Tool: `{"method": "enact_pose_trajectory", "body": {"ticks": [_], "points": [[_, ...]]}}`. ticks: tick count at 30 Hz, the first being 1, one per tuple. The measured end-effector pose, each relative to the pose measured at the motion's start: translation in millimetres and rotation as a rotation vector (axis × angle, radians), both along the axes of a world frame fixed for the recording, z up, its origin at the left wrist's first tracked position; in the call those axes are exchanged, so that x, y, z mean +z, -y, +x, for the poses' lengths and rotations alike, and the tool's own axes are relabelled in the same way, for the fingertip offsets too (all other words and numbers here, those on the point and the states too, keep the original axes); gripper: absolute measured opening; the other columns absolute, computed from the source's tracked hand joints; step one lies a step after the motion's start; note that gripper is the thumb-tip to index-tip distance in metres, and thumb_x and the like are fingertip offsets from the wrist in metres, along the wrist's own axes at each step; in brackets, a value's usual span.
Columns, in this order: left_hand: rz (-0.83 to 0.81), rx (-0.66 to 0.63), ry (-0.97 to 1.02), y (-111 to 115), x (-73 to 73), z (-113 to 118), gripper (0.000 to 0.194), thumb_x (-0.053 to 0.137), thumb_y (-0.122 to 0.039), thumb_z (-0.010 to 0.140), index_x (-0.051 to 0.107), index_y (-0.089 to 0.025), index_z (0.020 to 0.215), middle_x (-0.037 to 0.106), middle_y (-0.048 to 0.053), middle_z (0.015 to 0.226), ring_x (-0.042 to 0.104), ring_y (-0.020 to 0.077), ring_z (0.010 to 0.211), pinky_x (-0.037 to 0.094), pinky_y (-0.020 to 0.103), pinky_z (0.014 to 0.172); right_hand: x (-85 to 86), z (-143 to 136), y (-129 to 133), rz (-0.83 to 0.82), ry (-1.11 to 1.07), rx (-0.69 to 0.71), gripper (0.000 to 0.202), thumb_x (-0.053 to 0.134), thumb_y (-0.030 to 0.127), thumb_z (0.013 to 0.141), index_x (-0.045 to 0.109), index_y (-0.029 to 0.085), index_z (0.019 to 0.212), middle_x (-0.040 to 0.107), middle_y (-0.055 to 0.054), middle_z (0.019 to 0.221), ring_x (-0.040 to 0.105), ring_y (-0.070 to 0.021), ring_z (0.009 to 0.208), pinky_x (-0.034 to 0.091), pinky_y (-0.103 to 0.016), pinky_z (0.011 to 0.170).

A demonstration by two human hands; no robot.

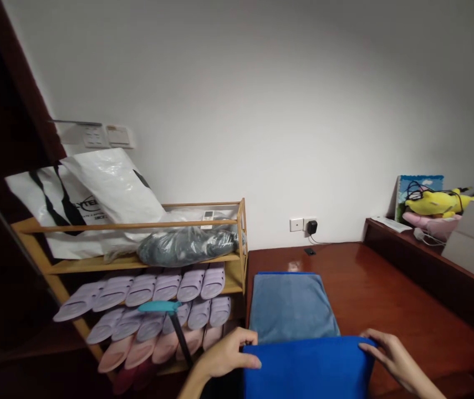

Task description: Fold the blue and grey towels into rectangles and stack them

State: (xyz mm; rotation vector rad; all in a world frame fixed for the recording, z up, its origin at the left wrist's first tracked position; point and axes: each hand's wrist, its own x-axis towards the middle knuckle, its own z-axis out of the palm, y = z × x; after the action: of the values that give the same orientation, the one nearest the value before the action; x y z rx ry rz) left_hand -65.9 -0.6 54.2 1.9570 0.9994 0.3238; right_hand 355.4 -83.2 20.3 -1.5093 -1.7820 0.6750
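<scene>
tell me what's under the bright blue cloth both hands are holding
The bright blue cloth, held by the left hand and right hand, overlaps the near edge of a grey-blue towel on the wooden surface. Anything else beneath is covered.

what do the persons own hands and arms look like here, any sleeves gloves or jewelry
Both hands are bare: no gloves, rings or watch show on the left hand or the right hand. The wrists and the short stretch of forearm in view are uncovered too, with no sleeve edge visible. Anything worn higher up the arms is out of frame.
</scene>
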Motion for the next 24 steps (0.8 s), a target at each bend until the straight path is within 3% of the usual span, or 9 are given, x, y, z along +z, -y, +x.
{"method": "enact_pose_trajectory", "body": {"ticks": [5, 11, 19, 24], "points": [[-0.026, 0.019, 0.226, 26, 37.3, 3, 0.036, 0.072, -0.047, 0.065, 0.048, -0.02, 0.068, 0.042, -0.008, 0.068, 0.039, 0.0106, 0.069, 0.031, 0.021, 0.063, 33.2, 8, 32, 0.045, -0.037, -0.076, 0.027, 0.058, 0.05, 0.078, 0.068, 0.025, 0.08, 0.069, -0.001, 0.079, 0.064, -0.0203, 0.078, 0.05, -0.023, 0.07], [0.069, 0.095, 0.578, 25, 76.3, 4, 0.038, 0.07, -0.049, 0.069, 0.047, -0.019, 0.068, 0.043, -0.006, 0.067, 0.039, 0.0098, 0.063, 0.03, 0.022, 0.057, 76.9, 12, 34, 0.237, 0.011, -0.144, 0.031, 0.06, 0.052, 0.075, 0.071, 0.026, 0.085, 0.071, -0.003, 0.086, 0.066, -0.0238, 0.084, 0.052, -0.026, 0.075], [0.076, 0.103, 0.689, 3, 113.8, 7, 0.038, 0.073, -0.046, 0.068, 0.047, -0.019, 0.069, 0.045, -0.006, 0.064, 0.043, 0.0084, 0.06, 0.032, 0.02, 0.056, 123.1, 3, 4, 0.315, 0.006, -0.145, 0.035, 0.057, 0.053, 0.078, 0.068, 0.021, 0.082, 0.07, -0.003, 0.081, 0.062, -0.0197, 0.076, 0.049, -0.023, 0.07], [0.093, 0.238, 0.669, -43, 115.2, 18, 0.037, 0.07, -0.049, 0.07, 0.048, -0.019, 0.074, 0.048, -0.007, 0.065, 0.046, 0.0081, 0.061, 0.036, 0.02, 0.058, 133.9, 5, -50, 0.313, -0.03, -0.143, 0.041, 0.056, 0.058, 0.077, 0.068, 0.02, 0.083, 0.069, -0.004, 0.084, 0.061, -0.0201, 0.081, 0.047, -0.026, 0.075]]}}
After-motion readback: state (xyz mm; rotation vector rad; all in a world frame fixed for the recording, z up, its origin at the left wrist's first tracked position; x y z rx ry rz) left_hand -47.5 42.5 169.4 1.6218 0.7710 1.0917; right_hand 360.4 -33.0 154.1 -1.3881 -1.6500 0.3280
